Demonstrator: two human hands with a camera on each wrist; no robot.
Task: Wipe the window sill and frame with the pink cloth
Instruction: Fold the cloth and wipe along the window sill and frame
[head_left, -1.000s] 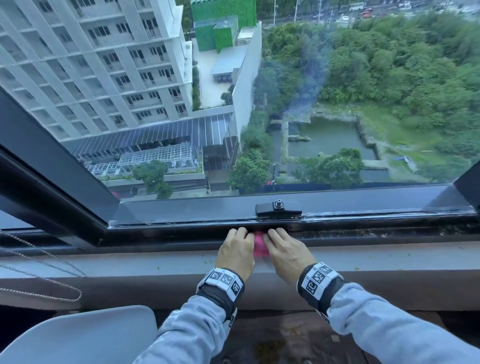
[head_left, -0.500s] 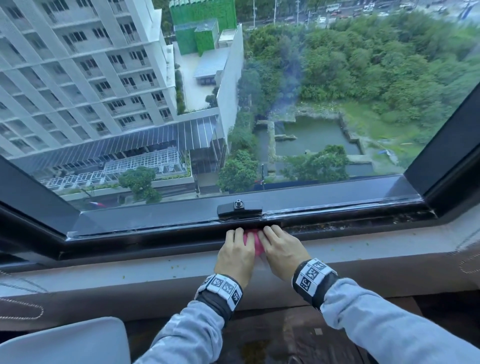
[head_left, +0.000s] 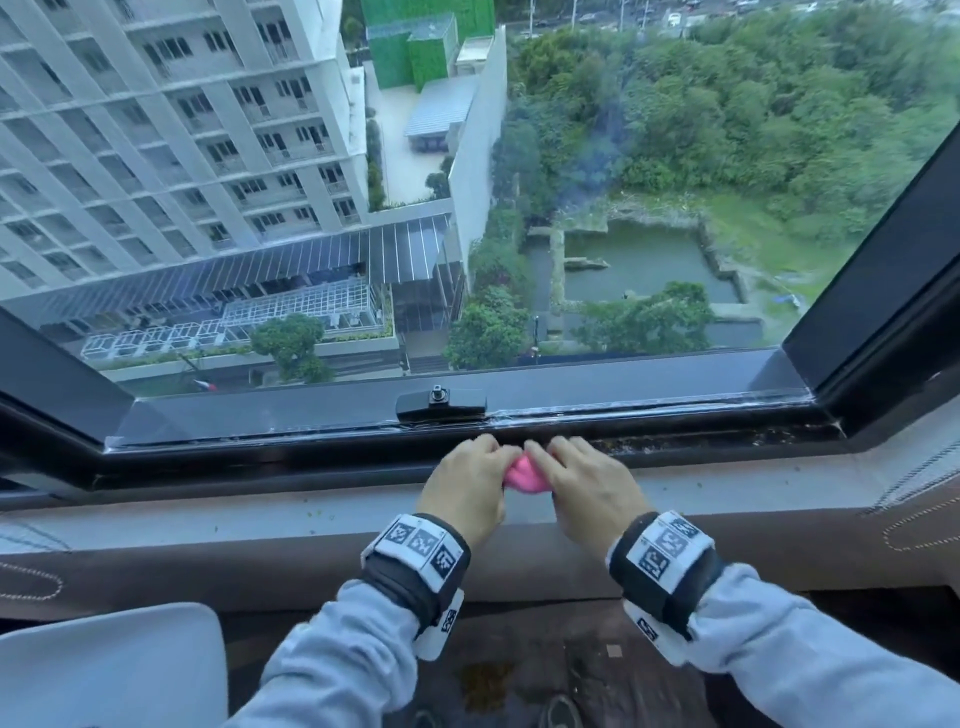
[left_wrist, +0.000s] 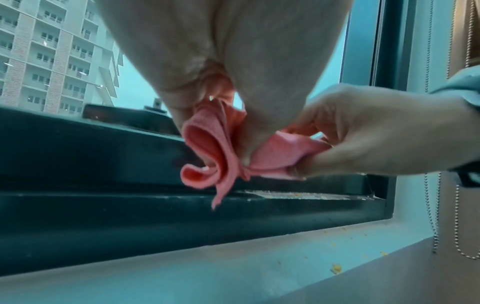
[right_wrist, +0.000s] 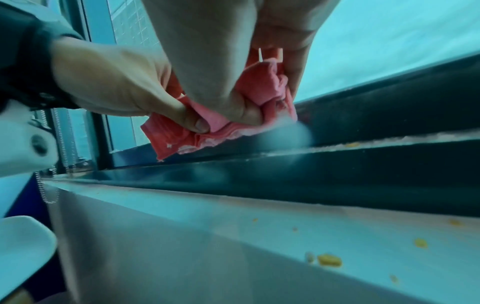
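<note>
A: What is nearest to the person?

B: The grey sleeves, then the pale window sill (head_left: 260, 512), which carries small yellow crumbs (right_wrist: 329, 260). It looks not wiped yet.

A: And the hands?

B: The left hand (head_left: 465, 491) and the right hand (head_left: 587, 491) are together just above the sill. Their fingers (left_wrist: 335, 162) are clamped on the pink cloth (head_left: 524, 477), which is bunched between them and hangs free of the dark frame (head_left: 260, 460).

A: How much work is left?

B: Probably most of it. The frame channel to the right shows pale dirt (right_wrist: 389, 142).

A: Is something in the way?

B: The black latch (head_left: 441, 405) sits on the frame just behind the hands, and bead chains (left_wrist: 433, 216) hang at the side. Behind the glass are buildings and trees.
</note>
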